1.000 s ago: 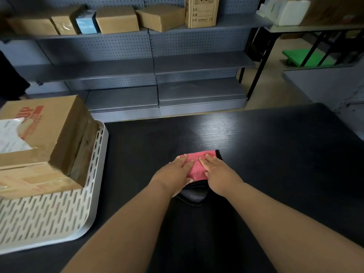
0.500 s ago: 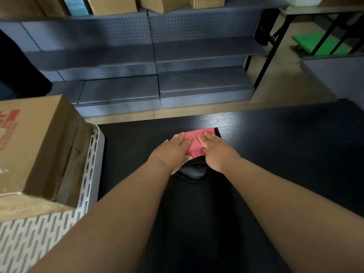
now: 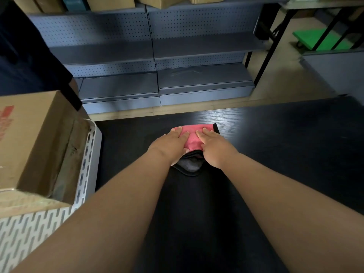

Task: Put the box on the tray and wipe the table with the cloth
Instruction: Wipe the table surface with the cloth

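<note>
A pink cloth (image 3: pixel 194 137) with a black edge and grey underside lies folded on the black table (image 3: pixel 275 146), toward its far edge. My left hand (image 3: pixel 169 145) and my right hand (image 3: pixel 213 147) press flat on it side by side, fingers pointing away from me. A brown cardboard box (image 3: pixel 37 142) with red print stands in the white slotted tray (image 3: pixel 86 170) at the left of the table.
Grey metal shelving (image 3: pixel 153 56) stands beyond the table, with cardboard boxes (image 3: pixel 157 1) on its top shelf. A green cart (image 3: pixel 319 39) sits on the floor at the far right under black table legs. A dark shape fills the upper left corner.
Both hands have slid the cloth away from me toward the far edge of the table. The camera has moved forward and tilted down.
</note>
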